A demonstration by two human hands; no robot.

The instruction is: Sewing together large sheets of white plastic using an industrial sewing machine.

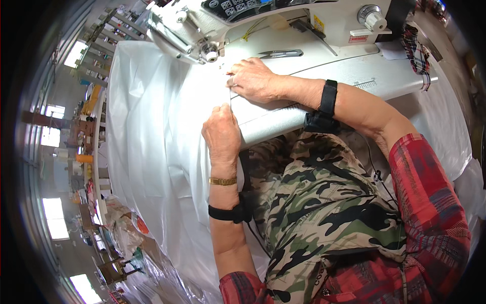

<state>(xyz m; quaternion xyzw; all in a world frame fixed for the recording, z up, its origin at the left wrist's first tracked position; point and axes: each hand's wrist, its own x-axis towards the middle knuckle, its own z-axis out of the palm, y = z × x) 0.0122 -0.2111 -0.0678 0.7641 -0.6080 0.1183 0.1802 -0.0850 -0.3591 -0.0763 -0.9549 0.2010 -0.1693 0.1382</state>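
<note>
A large, glossy white sheet covers the left of the sewing machine bed and hangs down over its front. My left hand is closed at the sheet's right edge, thumb and fingers pinched on it. Farther back, just in front of the machine's needle area, my right hand has its fingers curled and pressed together on the same edge. Bright lamp light washes out the sheet there, and the needle itself cannot be made out. Thread snips lie on the bed behind my right hand.
The machine head stands close behind my hands. A dark-handled tool lies near its pillar, and a plaid cloth strip hangs at the bed's right end. Camouflage cloth covers my lap. Shelving and cluttered benches line the left.
</note>
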